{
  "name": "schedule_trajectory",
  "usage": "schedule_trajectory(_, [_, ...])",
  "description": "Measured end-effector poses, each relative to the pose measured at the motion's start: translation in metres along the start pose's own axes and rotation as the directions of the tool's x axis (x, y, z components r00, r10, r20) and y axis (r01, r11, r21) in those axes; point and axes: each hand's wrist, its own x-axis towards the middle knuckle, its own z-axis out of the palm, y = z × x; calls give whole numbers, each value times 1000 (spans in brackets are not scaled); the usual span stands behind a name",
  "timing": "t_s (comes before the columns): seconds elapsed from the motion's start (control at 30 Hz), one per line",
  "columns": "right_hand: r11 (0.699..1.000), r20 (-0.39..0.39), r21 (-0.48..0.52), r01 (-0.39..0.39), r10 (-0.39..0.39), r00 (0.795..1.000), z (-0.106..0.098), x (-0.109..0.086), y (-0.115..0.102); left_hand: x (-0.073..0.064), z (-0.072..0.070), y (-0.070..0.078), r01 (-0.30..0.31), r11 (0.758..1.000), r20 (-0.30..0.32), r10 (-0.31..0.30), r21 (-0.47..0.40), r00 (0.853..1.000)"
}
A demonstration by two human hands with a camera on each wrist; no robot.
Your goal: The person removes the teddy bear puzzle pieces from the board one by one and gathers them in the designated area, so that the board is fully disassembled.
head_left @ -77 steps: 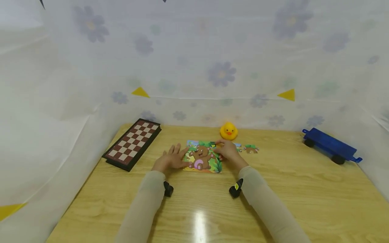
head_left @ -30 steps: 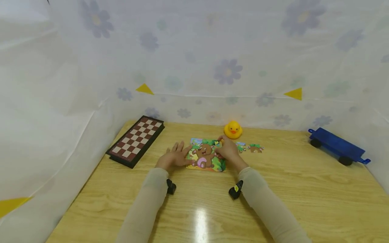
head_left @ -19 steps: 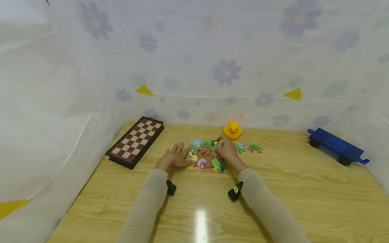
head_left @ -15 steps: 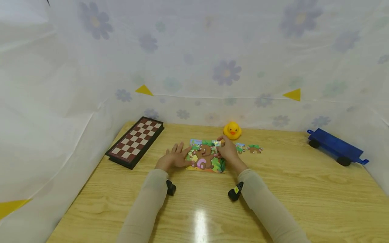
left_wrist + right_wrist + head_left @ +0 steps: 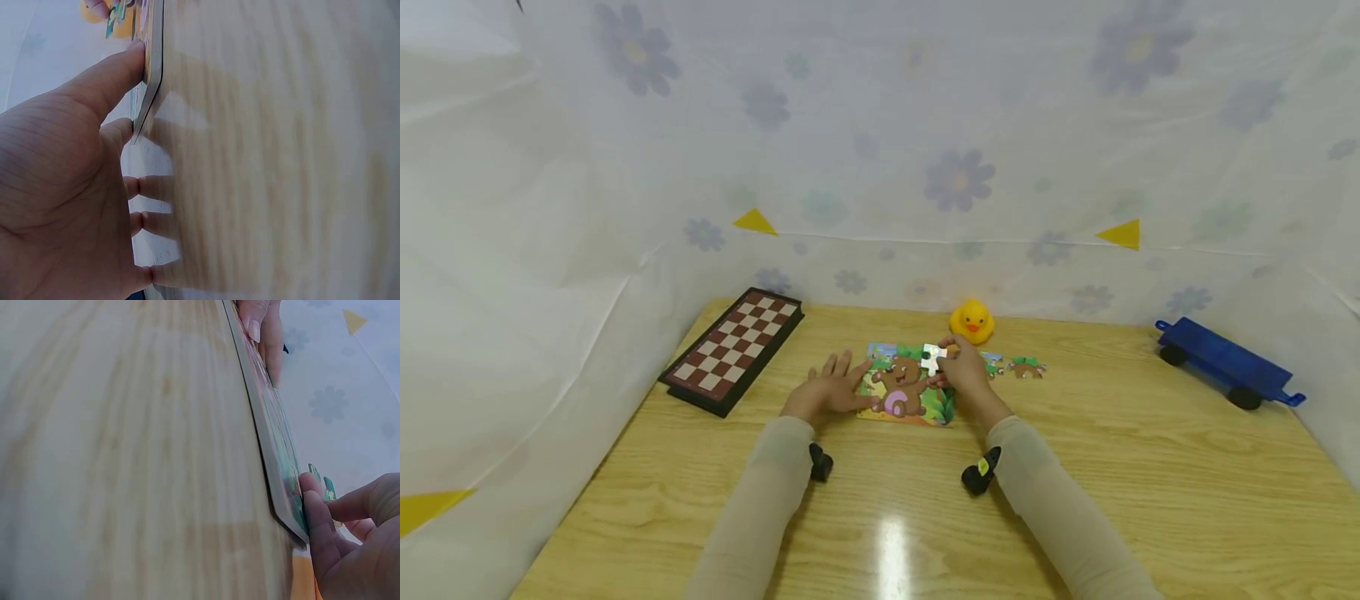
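Observation:
A bear jigsaw puzzle (image 5: 901, 392) lies flat on the table between my hands. My left hand (image 5: 833, 392) rests at its left edge, fingers spread and thumb pressing on the border. At the upper right corner, my right hand (image 5: 966, 371) pinches a small green puzzle piece (image 5: 330, 487), just above the board in the right wrist view. Beside those fingertips a white, piece-shaped patch (image 5: 932, 358) shows; whether it is bare backing or glare is unclear. Two loose puzzle pieces lie right of that hand, one partly hidden (image 5: 993, 363) and one brown and green (image 5: 1027, 367).
A yellow rubber duck (image 5: 972, 322) sits just behind my right hand. To the left lies a folded checkerboard case (image 5: 733, 350). A blue toy trailer (image 5: 1225, 358) with black wheels stands at the right edge. A flowered white sheet (image 5: 880, 167) hangs behind the table.
The corner spot by my right fingertips has turned from green with a yellow figure to a white piece shape. My left hand stays at the puzzle's left edge.

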Motion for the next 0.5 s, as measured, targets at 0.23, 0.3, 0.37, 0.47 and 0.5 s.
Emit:
schedule_trajectory(0.23, [999,40,36,-22,20,999,-3,-1,0,3,1,-1,14,1000,24,-14,2,1000])
schedule_trajectory(0.3, [999,52,51,-20,17,998,-4,-2,0,4,2,-2,8,1000,15,-8,-12,1000])
schedule_trajectory(0.37, [998,60,59,-18,14,998,-4,-1,0,4,3,-3,1,1000,2,-1,-26,1000])
schedule_trajectory(0.47, [997,83,70,-18,12,996,-6,-1,1,6,4,-4,-2,1000,-4,2,-22,1000])
schedule_trajectory(0.5, [997,89,72,-20,13,996,-6,0,1,6,4,-5,-2,1000,-8,2,-24,1000])
